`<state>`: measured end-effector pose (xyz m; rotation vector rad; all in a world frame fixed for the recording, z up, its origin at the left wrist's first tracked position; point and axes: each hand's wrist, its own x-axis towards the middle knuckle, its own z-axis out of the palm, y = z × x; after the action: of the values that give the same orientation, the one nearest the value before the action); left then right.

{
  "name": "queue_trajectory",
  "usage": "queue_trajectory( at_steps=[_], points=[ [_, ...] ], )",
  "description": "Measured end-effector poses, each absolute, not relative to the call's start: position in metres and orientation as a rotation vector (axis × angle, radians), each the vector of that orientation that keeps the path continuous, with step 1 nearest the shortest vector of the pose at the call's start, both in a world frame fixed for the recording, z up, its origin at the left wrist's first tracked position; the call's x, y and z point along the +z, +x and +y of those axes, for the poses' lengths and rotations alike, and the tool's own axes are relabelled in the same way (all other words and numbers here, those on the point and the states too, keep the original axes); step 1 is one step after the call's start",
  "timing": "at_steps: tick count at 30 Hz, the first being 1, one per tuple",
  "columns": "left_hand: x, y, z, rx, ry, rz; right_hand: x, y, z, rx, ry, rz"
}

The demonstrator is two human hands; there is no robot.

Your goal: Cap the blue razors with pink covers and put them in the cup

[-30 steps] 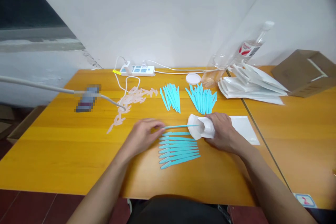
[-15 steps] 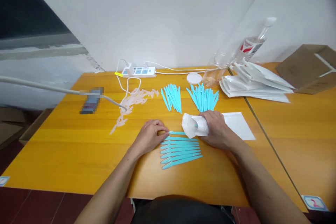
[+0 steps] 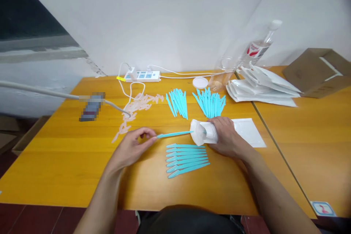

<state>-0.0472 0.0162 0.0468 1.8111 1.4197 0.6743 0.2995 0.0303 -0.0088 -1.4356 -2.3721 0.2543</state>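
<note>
My left hand [image 3: 138,144] pinches one end of a light blue eyebrow razor [image 3: 175,134] between thumb and finger. The razor's far tip points at the open mouth of a white plastic bag [image 3: 197,132], level with its rim. My right hand [image 3: 226,133] wraps round the bag and holds it sideways, mouth to the left; something blue shows faintly inside. Just below, a row of several eyebrow razors [image 3: 188,159] lies side by side on the table. Two fanned heaps of blue razors, a left heap [image 3: 178,102] and a right heap [image 3: 210,103], lie beyond my hands.
Pale pink small pieces [image 3: 134,106] are scattered at left, near a power strip [image 3: 145,76] with white cables and a blurred phone [image 3: 92,108]. A flat white bag [image 3: 251,131], stacked white packets [image 3: 260,89], a clear jar [image 3: 221,76], a bottle [image 3: 256,49] and a cardboard box [image 3: 312,73] stand right.
My left hand has picked the topmost razor off the row and drawn it left and up, its tip now at the bag's mouth. My right hand keeps holding the bag in place.
</note>
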Motion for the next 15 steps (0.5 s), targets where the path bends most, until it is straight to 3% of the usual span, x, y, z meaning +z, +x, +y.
queue_trajectory(
  at_steps=[6, 9, 15],
  points=[
    [0.033, 0.063, 0.029, 0.666, 2.060, 1.069, -0.005, 0.293, 0.026, 0.307, -1.345, -2.350],
    [0.027, 0.039, 0.024, 0.780, 1.915, 1.194, -0.005, 0.296, 0.025, 0.295, -1.358, -2.338],
    [0.018, -0.027, 0.012, 0.409, 2.080, 1.319, -0.005, 0.294, 0.028, 0.324, -1.379, -2.363]
  ],
)
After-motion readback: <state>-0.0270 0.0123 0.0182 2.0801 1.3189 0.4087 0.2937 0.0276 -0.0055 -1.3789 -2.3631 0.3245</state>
